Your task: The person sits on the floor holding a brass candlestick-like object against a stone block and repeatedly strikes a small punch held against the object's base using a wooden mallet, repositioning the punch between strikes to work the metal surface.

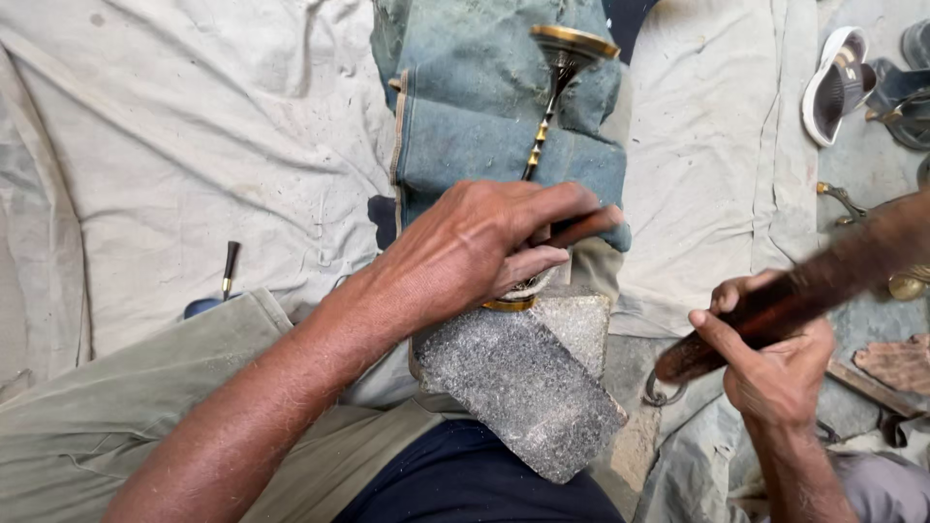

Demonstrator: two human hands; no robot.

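My left hand (pixel 484 242) grips a brass piece (pixel 510 304) with a brown-handled tool (pixel 589 227) against a grey stone block (pixel 523 373). From it a thin twisted brass stem (pixel 539 140) runs up to a round brass cup (pixel 573 43) lying on folded blue denim (pixel 494 107). Held to the right of the block, my right hand (pixel 775 363) is closed around a dark wooden mallet (pixel 804 291), blurred.
A dusty white cloth (pixel 174 145) covers the floor. A small black-handled tool (pixel 230 268) lies at left. A white sandal (pixel 835 82) and brass fittings (pixel 843 199) sit at the right edge, with a metal ring (pixel 657 392) near the block.
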